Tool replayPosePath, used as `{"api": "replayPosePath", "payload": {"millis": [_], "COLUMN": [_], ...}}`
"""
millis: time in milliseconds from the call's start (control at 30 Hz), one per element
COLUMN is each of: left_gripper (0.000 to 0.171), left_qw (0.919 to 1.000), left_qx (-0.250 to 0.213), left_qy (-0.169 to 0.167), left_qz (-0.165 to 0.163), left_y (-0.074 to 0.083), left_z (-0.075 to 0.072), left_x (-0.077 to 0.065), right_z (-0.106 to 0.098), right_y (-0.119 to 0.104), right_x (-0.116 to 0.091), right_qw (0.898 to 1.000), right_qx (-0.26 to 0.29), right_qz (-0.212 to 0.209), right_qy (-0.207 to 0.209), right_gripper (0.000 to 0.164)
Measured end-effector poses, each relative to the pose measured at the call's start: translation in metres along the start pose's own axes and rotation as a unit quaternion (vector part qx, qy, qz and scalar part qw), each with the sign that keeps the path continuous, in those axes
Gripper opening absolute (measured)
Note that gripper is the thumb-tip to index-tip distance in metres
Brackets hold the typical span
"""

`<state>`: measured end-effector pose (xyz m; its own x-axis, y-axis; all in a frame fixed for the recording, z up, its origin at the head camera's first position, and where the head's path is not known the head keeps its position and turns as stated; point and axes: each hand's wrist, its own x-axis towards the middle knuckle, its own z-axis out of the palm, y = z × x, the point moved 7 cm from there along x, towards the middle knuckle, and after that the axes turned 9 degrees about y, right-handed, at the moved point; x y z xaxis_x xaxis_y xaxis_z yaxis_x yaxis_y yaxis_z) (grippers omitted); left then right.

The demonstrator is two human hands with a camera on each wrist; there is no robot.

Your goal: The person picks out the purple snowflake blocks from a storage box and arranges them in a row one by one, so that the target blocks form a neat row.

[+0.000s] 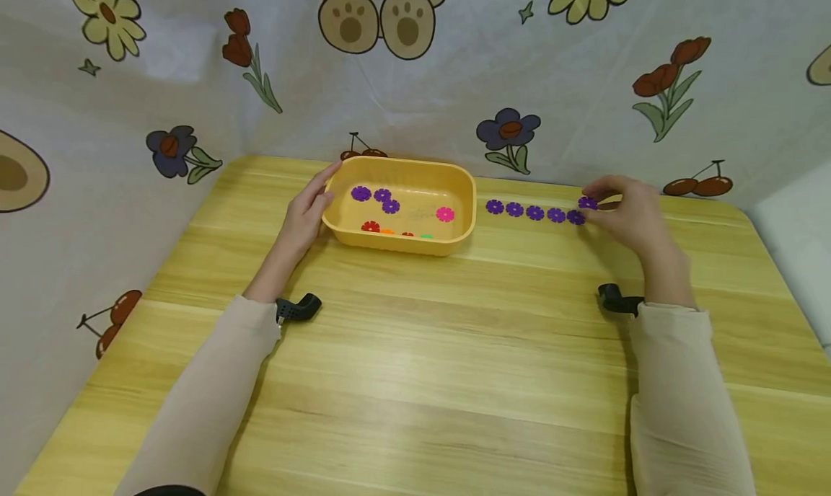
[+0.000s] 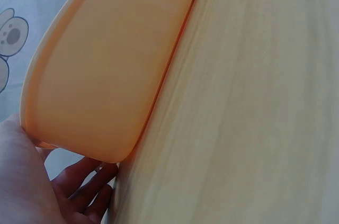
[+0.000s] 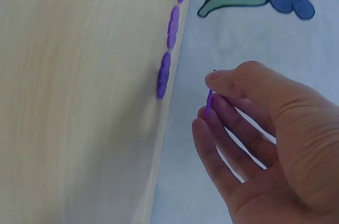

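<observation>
My left hand (image 1: pixel 304 211) grips the left end of a yellow plastic basket (image 1: pixel 399 245), thumb at the rim and fingers around the outside. In the left wrist view the basket's side wall (image 2: pixel 106 65) hides part of those fingers. Inside it lie purple snowflake discs (image 1: pixel 361 193), a pink one (image 1: pixel 445 214), and red, orange and green ones partly hidden by the near wall. Between thumb and fingers my right hand (image 1: pixel 632 211) pinches a purple snowflake disc (image 1: pixel 587 202), seen edge-on in the right wrist view. It is held just above the right end of a row of several purple discs (image 1: pixel 535 213).
The wooden table (image 1: pixel 441 366) runs under both forearms. A white cloth (image 1: pixel 415 92) printed with flowers, cherries and a bear hangs along the table's back edge, close behind the basket and the disc row. Black camera mounts (image 1: pixel 299 307) sit at both wrists.
</observation>
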<state>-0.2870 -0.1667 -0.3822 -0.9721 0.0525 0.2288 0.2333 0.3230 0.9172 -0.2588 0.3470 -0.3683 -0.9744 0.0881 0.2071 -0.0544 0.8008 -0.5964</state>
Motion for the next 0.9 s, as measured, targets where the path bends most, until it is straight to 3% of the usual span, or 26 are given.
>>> {"api": "replayPosePath", "payload": {"millis": [233,433,900], "left_gripper": [0.052,0.053,0.052], "left_qw": [1.0,0.9999,1.0], "left_qx": [0.009,0.008,0.002], "left_qy": [-0.001,0.002,0.0], "left_qz": [0.001,-0.006,-0.004], "left_y": [0.001,-0.002,0.001], "left_z": [0.001,0.001,0.002], "left_x": [0.001,0.001,0.001], "right_z": [-0.005,-0.001,-0.002], "right_y": [0.02,0.03,0.037], "right_x": [-0.002,-0.002,-0.003], "right_qw": [1.0,0.999,0.998], "right_qx": [-0.008,-0.022,-0.023], "right_qz": [0.006,0.023,0.031], "right_qy": [-0.004,-0.035,-0.054], "right_gripper": [0.031,0.032,0.036]}}
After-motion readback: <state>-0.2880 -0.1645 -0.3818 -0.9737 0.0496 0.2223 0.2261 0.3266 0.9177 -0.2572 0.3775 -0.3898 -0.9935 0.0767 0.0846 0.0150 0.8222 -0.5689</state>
